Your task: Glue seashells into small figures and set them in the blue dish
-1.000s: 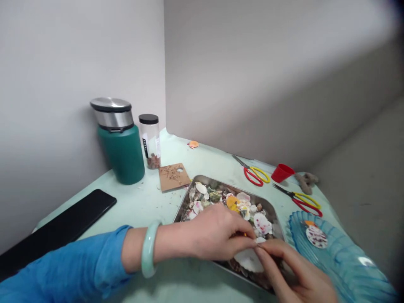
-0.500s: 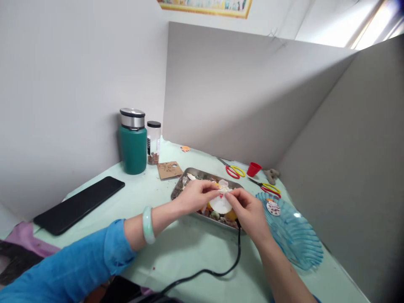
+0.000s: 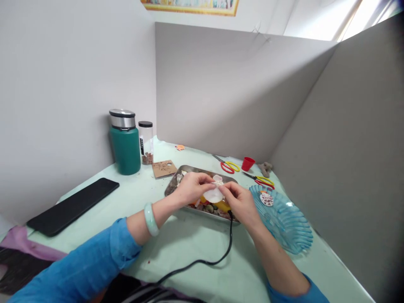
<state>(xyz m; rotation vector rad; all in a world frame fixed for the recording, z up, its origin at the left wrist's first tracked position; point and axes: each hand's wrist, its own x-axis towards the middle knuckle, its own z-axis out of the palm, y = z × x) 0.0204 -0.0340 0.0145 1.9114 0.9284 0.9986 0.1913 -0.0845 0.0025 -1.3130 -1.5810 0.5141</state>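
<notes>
Over the metal tray [image 3: 202,213], my left hand [image 3: 195,188] and my right hand [image 3: 240,202] meet at a white shell-like piece [image 3: 213,195], round at the bottom with a smaller pale part on top. Thumb and forefinger of each hand pinch its upper middle, one from either side, and the fingertips hide where they grip. Shells and small bits fill the tray. A yellow tool [image 3: 222,206] with a black cord [image 3: 231,240] lies in it, partly behind my right hand.
A blue ribbed plate [image 3: 290,219] holding a speckled disc stands right. Behind are two pairs of scissors [image 3: 229,166], a red cup [image 3: 248,163] and a cardboard square [image 3: 164,168]. Left stand a green flask [image 3: 126,149], a clear jar [image 3: 146,143] and a black phone-like slab [image 3: 74,206].
The whole view has shifted, so things appear further left. Both hands keep pinching the white piece; the small red mark seen on it before no longer shows.
</notes>
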